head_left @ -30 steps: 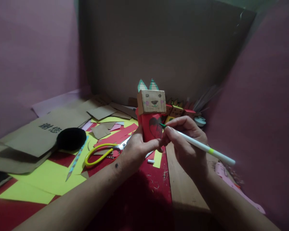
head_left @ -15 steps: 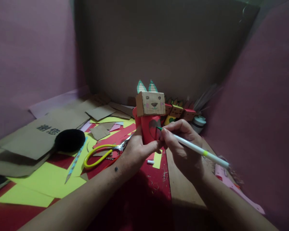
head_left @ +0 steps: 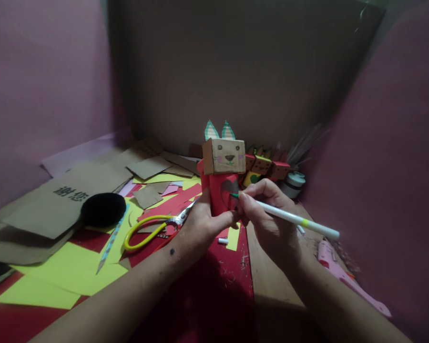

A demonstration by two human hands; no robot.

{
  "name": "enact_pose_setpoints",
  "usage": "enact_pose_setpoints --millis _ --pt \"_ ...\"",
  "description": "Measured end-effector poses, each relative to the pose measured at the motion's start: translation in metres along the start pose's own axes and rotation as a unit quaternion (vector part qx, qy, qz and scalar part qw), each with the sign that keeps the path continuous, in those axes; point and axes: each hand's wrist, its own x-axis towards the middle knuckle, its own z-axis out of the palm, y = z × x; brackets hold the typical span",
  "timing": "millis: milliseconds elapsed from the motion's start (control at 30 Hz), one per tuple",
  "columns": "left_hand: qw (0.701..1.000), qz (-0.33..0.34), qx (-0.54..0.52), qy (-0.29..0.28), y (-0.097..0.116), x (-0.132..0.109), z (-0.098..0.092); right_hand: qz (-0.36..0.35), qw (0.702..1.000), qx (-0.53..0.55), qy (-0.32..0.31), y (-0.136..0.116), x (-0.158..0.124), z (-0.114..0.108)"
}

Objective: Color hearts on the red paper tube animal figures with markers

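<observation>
A cardboard animal figure (head_left: 223, 157) stands upright in my left hand (head_left: 202, 216), which is closed round its red body. It has a box head with a drawn face and two green-edged ears. On the front of the body is a dark heart (head_left: 229, 191), partly coloured in. My right hand (head_left: 271, 214) is closed on a white felt-tip marker (head_left: 300, 220) with a green tip. The tip meets the heart's right part, close to my left thumb. Beside my left wrist lie scissors (head_left: 146, 231) with yellow handles.
Yellow paper sheets (head_left: 67, 267), cardboard pieces (head_left: 150, 167) and a blue pencil (head_left: 110, 240) lie at left, with a round black object (head_left: 103, 208). Several similar box figures (head_left: 262, 164) and a lidded jar (head_left: 293, 183) stand behind. A pink glue gun (head_left: 343, 271) lies at right.
The marker tip has moved slightly down on the heart, and the marker's rear end has risen a little. The figure sits slightly lower in my left hand's grip.
</observation>
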Motion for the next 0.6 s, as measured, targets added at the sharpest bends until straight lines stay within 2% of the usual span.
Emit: enact_pose_setpoints --millis 233,400,600 --pt "1.000 0.011 0.005 -0.005 -0.0047 0.0017 -0.0014 -0.007 0.998 0.058 0.012 0.0016 0.0038 0.0020" --pt "1.000 -0.010 0.017 0.016 -0.0013 0.0015 -0.0017 0.011 1.000 0.019 -0.018 0.0035 0.0002 -0.0024" --pt "0.999 -0.018 0.026 0.015 -0.0039 0.0020 -0.0037 -0.007 1.000 0.020 -0.007 0.0006 0.0011 -0.0006"
